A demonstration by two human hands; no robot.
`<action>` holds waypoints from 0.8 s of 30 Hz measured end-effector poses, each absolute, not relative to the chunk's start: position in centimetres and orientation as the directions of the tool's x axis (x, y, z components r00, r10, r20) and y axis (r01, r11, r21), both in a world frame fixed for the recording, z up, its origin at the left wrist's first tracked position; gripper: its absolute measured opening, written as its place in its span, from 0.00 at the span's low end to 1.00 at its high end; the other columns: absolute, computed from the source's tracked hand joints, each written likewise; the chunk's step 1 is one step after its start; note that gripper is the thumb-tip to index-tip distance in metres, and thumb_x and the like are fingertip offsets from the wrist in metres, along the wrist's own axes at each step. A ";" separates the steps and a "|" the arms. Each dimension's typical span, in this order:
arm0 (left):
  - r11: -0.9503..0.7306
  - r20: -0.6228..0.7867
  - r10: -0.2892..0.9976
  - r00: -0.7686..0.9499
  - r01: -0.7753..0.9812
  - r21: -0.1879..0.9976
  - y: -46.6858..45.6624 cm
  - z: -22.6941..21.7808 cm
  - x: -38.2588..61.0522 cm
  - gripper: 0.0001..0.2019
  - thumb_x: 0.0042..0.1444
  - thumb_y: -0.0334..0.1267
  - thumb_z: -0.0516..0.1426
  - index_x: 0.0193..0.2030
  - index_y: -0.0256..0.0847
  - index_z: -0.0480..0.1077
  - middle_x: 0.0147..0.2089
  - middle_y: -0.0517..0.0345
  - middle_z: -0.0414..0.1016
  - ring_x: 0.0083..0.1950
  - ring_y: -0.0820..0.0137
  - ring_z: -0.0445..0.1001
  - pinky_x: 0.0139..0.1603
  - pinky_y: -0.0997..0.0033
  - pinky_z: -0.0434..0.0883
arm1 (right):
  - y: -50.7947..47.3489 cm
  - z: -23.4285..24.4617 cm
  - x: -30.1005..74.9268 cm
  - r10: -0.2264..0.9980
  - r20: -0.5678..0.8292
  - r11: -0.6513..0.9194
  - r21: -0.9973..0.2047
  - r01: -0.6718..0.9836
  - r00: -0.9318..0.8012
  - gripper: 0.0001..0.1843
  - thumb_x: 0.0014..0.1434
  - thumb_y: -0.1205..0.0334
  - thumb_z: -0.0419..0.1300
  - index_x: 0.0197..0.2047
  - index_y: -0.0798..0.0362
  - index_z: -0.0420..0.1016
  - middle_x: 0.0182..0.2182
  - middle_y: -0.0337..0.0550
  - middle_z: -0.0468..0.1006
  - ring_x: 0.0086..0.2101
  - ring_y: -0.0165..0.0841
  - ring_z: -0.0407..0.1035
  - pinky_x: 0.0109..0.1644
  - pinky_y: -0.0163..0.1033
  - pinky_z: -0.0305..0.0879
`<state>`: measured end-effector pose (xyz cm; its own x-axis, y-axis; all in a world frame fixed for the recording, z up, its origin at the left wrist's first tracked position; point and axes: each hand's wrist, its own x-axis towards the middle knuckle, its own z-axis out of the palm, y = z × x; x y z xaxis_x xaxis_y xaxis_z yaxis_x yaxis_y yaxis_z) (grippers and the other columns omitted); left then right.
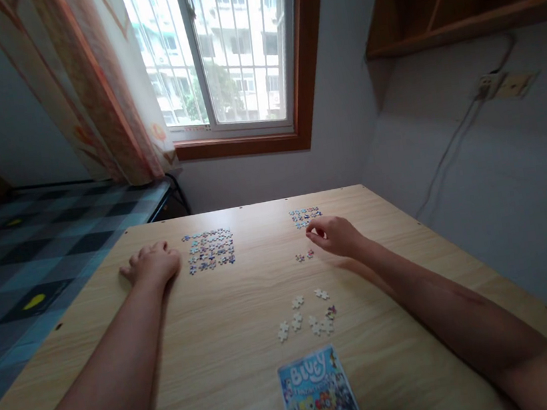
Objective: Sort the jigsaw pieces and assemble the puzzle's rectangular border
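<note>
My left hand [153, 262] rests on the wooden table with its fingers lying on the surface, apart from the block of puzzle pieces [210, 250] to its right. Those pieces lie in several rows, printed side up. Farther right, my right hand [335, 236] has its thumb and fingertips pinched together just below a smaller group of puzzle pieces [305, 213]. Whatever sits in that pinch is too small to make out, and the hand partly covers the group's lower edge. Two loose pieces [304, 256] lie just below the right fingertips.
Several scattered puzzle pieces [297, 321], mostly pale side up, lie nearer to me. A Bluey box [323, 397] lies at the front of the table [215, 374]. To the left is a bed with a checked cover [46, 241]; a shelf [461, 25] hangs at the upper right.
</note>
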<state>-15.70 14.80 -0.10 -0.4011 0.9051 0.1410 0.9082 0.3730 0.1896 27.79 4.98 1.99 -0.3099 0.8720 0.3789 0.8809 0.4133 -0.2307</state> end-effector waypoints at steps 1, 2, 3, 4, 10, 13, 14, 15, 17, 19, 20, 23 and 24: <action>0.373 0.145 0.904 -0.402 0.908 0.191 14.9 -0.2 -15.8 0.28 0.60 0.48 0.49 0.66 0.44 0.67 0.69 0.41 0.64 0.66 0.45 0.62 0.64 0.36 0.57 | 5.3 1.8 28.2 0.825 0.397 0.520 -0.251 0.816 -0.403 0.08 0.64 0.61 0.60 0.40 0.50 0.82 0.30 0.40 0.79 0.33 0.32 0.70 0.39 0.36 0.61; 0.371 0.149 0.904 -0.401 0.909 0.190 14.9 -0.2 -15.8 0.28 0.60 0.48 0.49 0.65 0.44 0.67 0.69 0.41 0.64 0.66 0.45 0.62 0.63 0.36 0.57 | 5.4 1.5 28.4 0.774 0.408 0.608 -0.269 0.747 -0.484 0.08 0.63 0.63 0.60 0.40 0.50 0.83 0.31 0.41 0.79 0.34 0.32 0.71 0.41 0.37 0.63; 0.369 0.154 0.904 -0.398 0.910 0.190 15.0 -0.3 -15.8 0.28 0.60 0.48 0.49 0.65 0.44 0.68 0.69 0.41 0.65 0.65 0.45 0.62 0.63 0.36 0.58 | 5.5 1.1 28.5 0.729 0.415 0.672 -0.283 0.684 -0.545 0.08 0.62 0.65 0.61 0.39 0.49 0.83 0.32 0.42 0.79 0.35 0.33 0.71 0.43 0.37 0.64; 0.366 0.156 0.905 -0.396 0.911 0.190 15.0 -0.3 -15.8 0.28 0.60 0.48 0.49 0.65 0.44 0.68 0.69 0.41 0.64 0.66 0.45 0.62 0.63 0.36 0.57 | 5.5 0.8 28.5 0.695 0.419 0.712 -0.292 0.638 -0.584 0.10 0.61 0.67 0.61 0.39 0.49 0.84 0.33 0.42 0.79 0.36 0.33 0.71 0.44 0.38 0.64; 0.378 0.128 0.907 -0.402 0.909 0.176 14.7 -0.1 -15.6 0.29 0.62 0.49 0.46 0.68 0.45 0.65 0.71 0.43 0.61 0.68 0.47 0.59 0.65 0.37 0.55 | 4.8 -0.2 27.5 0.680 0.392 0.718 -0.180 0.673 -0.620 0.14 0.62 0.66 0.60 0.45 0.43 0.85 0.39 0.43 0.80 0.40 0.36 0.70 0.50 0.44 0.65; 0.376 0.130 0.907 -0.400 0.910 0.175 14.7 0.1 -15.6 0.29 0.62 0.49 0.47 0.68 0.45 0.65 0.70 0.43 0.62 0.68 0.46 0.60 0.65 0.37 0.56 | 4.9 -0.2 28.0 0.762 0.358 0.600 -0.078 0.797 -0.539 0.15 0.67 0.53 0.57 0.51 0.42 0.83 0.51 0.48 0.78 0.49 0.42 0.69 0.56 0.51 0.62; 0.377 0.132 0.906 -0.402 0.909 0.179 14.7 0.0 -15.6 0.29 0.61 0.49 0.47 0.67 0.45 0.65 0.70 0.42 0.62 0.67 0.46 0.60 0.65 0.37 0.56 | 5.1 -0.3 28.3 0.791 0.344 0.554 -0.053 0.831 -0.505 0.18 0.68 0.49 0.55 0.53 0.41 0.82 0.55 0.49 0.76 0.53 0.45 0.67 0.58 0.54 0.60; 0.378 0.135 0.904 -0.405 0.907 0.185 14.8 0.0 -15.6 0.29 0.61 0.49 0.48 0.67 0.45 0.66 0.70 0.42 0.63 0.67 0.46 0.60 0.64 0.37 0.56 | 5.4 -0.4 28.6 0.818 0.330 0.510 -0.036 0.860 -0.471 0.19 0.69 0.46 0.54 0.55 0.40 0.81 0.60 0.50 0.73 0.57 0.48 0.64 0.60 0.56 0.59; 0.376 0.147 0.902 -0.406 0.905 0.198 15.0 -0.2 -15.8 0.29 0.60 0.49 0.49 0.66 0.45 0.67 0.70 0.41 0.63 0.67 0.45 0.61 0.64 0.36 0.56 | 5.9 -0.8 29.1 0.861 0.302 0.436 -0.024 0.899 -0.410 0.21 0.70 0.44 0.51 0.57 0.38 0.79 0.66 0.49 0.66 0.64 0.50 0.57 0.63 0.60 0.55; 0.368 0.163 0.901 -0.403 0.906 0.210 15.2 -0.5 -15.9 0.28 0.59 0.48 0.50 0.65 0.44 0.68 0.69 0.41 0.64 0.66 0.45 0.61 0.63 0.35 0.57 | 6.3 -1.2 29.5 0.888 0.282 0.387 -0.028 0.922 -0.364 0.22 0.71 0.44 0.49 0.59 0.36 0.76 0.70 0.47 0.59 0.69 0.51 0.48 0.66 0.63 0.49; 0.364 0.171 0.900 -0.400 0.907 0.211 15.2 -0.6 -16.0 0.28 0.59 0.48 0.50 0.65 0.44 0.68 0.69 0.41 0.64 0.66 0.45 0.61 0.63 0.35 0.56 | 6.5 -1.4 29.5 0.896 0.276 0.371 -0.034 0.928 -0.348 0.22 0.71 0.44 0.48 0.60 0.36 0.76 0.72 0.46 0.56 0.71 0.50 0.44 0.67 0.65 0.46; 0.357 0.181 0.902 -0.393 0.912 0.204 15.2 -0.8 -16.1 0.29 0.60 0.49 0.49 0.66 0.44 0.67 0.69 0.40 0.64 0.66 0.44 0.61 0.64 0.34 0.55 | 6.7 -1.8 29.5 0.911 0.267 0.341 -0.057 0.938 -0.315 0.22 0.72 0.45 0.47 0.61 0.36 0.74 0.74 0.44 0.51 0.73 0.49 0.37 0.70 0.67 0.38; 0.356 0.177 0.903 -0.391 0.913 0.201 15.1 -0.7 -16.0 0.29 0.60 0.49 0.49 0.66 0.44 0.67 0.69 0.40 0.64 0.66 0.44 0.61 0.64 0.34 0.55 | 6.7 -1.8 29.4 0.914 0.265 0.334 -0.063 0.940 -0.307 0.23 0.72 0.45 0.47 0.62 0.36 0.74 0.74 0.43 0.50 0.73 0.48 0.36 0.70 0.67 0.36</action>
